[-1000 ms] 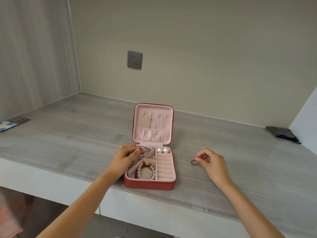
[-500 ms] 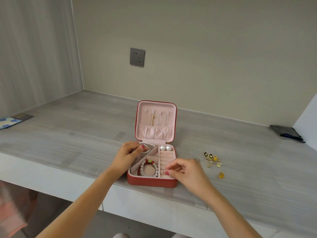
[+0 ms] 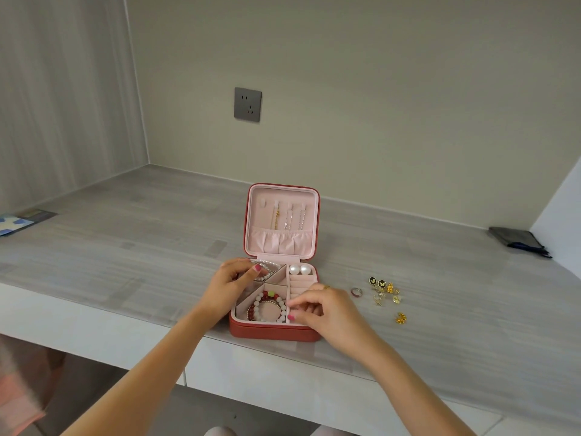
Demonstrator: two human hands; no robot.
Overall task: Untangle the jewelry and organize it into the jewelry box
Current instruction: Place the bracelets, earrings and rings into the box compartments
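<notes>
Right hand (image 3: 327, 309) now over jewelry box (image 3: 273, 332) ring slots, fingertips perhaps hiding ring.

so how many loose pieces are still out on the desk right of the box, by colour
silver ring: 1
black round butterfly studs: 2
gold pieces: at least 5, several too small and bunched to split apart
total: at least 8
</notes>
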